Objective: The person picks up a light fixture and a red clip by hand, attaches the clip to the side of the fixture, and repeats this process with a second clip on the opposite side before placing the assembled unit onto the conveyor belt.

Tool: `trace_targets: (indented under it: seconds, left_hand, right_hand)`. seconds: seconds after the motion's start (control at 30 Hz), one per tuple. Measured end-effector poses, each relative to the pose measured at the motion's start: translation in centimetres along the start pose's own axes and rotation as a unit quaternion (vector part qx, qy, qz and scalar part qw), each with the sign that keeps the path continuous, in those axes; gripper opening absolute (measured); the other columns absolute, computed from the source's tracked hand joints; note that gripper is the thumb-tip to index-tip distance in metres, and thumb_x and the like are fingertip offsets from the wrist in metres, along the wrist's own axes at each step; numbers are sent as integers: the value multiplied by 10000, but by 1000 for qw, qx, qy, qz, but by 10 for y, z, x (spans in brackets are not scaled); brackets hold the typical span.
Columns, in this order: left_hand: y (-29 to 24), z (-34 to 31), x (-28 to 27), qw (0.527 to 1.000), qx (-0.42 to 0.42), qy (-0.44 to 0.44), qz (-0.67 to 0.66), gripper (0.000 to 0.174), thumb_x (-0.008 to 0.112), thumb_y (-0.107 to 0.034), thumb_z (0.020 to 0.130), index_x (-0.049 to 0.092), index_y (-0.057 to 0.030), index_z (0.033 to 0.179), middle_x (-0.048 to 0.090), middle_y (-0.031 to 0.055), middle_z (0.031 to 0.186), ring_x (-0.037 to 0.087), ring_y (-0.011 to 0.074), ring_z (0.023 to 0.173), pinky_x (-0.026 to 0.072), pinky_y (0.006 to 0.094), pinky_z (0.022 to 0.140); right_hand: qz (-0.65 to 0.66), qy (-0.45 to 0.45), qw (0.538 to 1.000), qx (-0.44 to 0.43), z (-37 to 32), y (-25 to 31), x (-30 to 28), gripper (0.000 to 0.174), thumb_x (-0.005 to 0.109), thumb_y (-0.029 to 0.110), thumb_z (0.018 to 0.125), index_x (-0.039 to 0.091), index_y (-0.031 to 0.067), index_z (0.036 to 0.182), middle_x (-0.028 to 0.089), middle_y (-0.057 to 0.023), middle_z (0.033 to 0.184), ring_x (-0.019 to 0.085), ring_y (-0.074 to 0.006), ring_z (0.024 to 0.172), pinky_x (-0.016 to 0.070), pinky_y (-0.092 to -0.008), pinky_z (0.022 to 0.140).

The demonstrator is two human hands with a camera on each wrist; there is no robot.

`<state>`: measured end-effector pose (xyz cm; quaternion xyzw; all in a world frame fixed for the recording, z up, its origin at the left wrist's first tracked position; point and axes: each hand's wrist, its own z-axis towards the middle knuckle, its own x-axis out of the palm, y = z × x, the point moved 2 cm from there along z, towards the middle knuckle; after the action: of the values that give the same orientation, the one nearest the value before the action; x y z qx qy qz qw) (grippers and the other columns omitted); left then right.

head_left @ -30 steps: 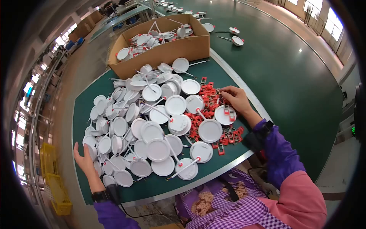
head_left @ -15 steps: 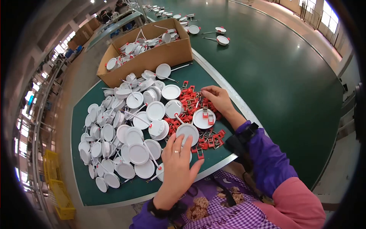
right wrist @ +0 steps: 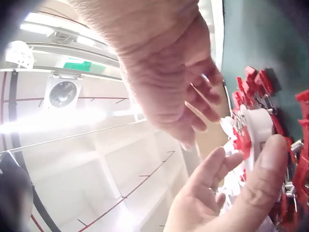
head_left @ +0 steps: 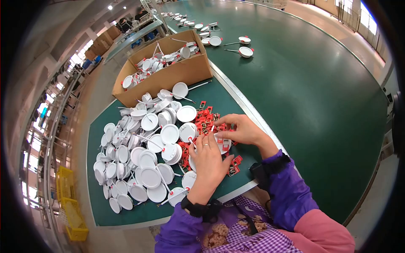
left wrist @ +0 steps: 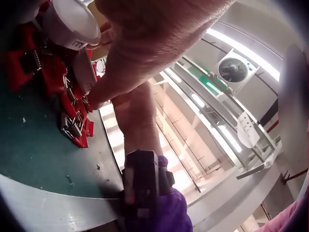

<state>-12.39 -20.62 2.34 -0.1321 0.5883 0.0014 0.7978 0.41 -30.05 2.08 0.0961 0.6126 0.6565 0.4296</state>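
Observation:
White round downlights (head_left: 150, 177) with short cables lie heaped across the left and middle of the green table. Beside them is a pile of red spring clips (head_left: 206, 117). My left hand (head_left: 207, 162) reaches over the near downlights with its fingers extended, the fingertips close to the right hand. My right hand (head_left: 245, 128) hovers over the clips, fingers bent toward the thumb; I cannot tell what is between them. Below it lies a downlight with clips on its face, partly covered. In the right wrist view, the left thumb (right wrist: 263, 179) overlaps a white downlight (right wrist: 260, 122).
A cardboard box (head_left: 164, 69) of downlights with red parts stands at the table's far end. On the right runs a broad green belt (head_left: 303, 92) carrying several downlights (head_left: 246, 52). Yellow crates (head_left: 74, 211) are on the floor at left.
My left hand has swung from the heap's left edge across to the clips and now meets the right hand. The right hand has come slightly nearer and lower, over the clip-topped downlight.

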Motion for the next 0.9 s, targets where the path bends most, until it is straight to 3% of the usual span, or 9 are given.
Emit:
trace_targets:
  seconds: [0.07,0.23,0.3,0.43,0.53,0.6,0.67,0.77,0.9]
  left_hand:
    - [0,2,4,1000,4,-6,7,829,770,-326,613,387,42,1249,463,196,1188,372,317,1178,237,487,977]
    - [12,11,15,998,-27,6,-64,864,783,-287,584,377,4,1289,498,182,1150,415,330,1137,300,473,949]
    - [14,13,14,997,-21,10,-74,868,780,-273,582,371,-6,1298,507,182,1140,421,333,1130,312,471,941]
    - [17,19,6,996,-25,34,-84,837,757,-253,582,381,-57,1304,512,149,1158,424,331,1085,301,476,937]
    - [23,28,-15,989,2,65,-129,794,745,-267,596,421,-54,1289,529,172,1139,422,346,1089,314,464,946]
    - [35,33,-26,979,5,66,-191,774,745,-267,602,439,-55,1280,532,181,1138,419,349,1095,318,449,952]
    - [45,36,-42,948,-33,73,-309,759,755,-244,621,445,-36,1282,545,174,1120,437,295,1094,354,384,943]
    - [64,39,-55,804,-93,47,-585,674,716,-96,719,407,-16,1313,530,110,1132,515,165,1011,439,310,856]
    - [70,26,-75,642,-95,-56,-759,509,616,-141,840,408,-37,1293,478,119,1270,468,238,1168,394,392,957]
  right_hand:
    - [-87,87,988,-94,-2,-7,1,459,726,246,677,610,65,1082,610,-117,1045,533,-300,960,429,-379,870]
    - [-76,104,980,-150,-4,-9,9,453,733,190,648,608,21,1048,614,-124,988,549,-295,942,439,-373,846]
    - [-48,105,992,-48,0,-11,8,383,714,154,672,618,-1,1010,630,-120,929,586,-288,842,468,-363,780]
    - [-5,39,999,-7,3,-13,13,292,687,126,723,624,-25,965,643,-117,825,606,-248,708,490,-335,689]
    - [114,-25,993,-3,6,-16,13,202,663,121,783,636,-30,915,644,-87,735,591,-172,618,486,-285,604]
    - [212,-51,970,107,9,-20,11,166,641,132,834,623,-7,923,618,-24,718,555,-82,589,436,-206,511]
    - [246,-47,958,143,9,-22,10,155,633,138,842,620,-2,908,615,-17,711,550,-66,586,427,-188,510]
    - [304,-38,939,154,10,-29,18,147,633,109,835,603,-23,894,610,-29,681,542,-59,559,421,-185,479]
    - [259,-2,956,139,9,-17,25,109,618,86,838,613,-16,876,604,-22,661,551,-66,526,409,-191,445]
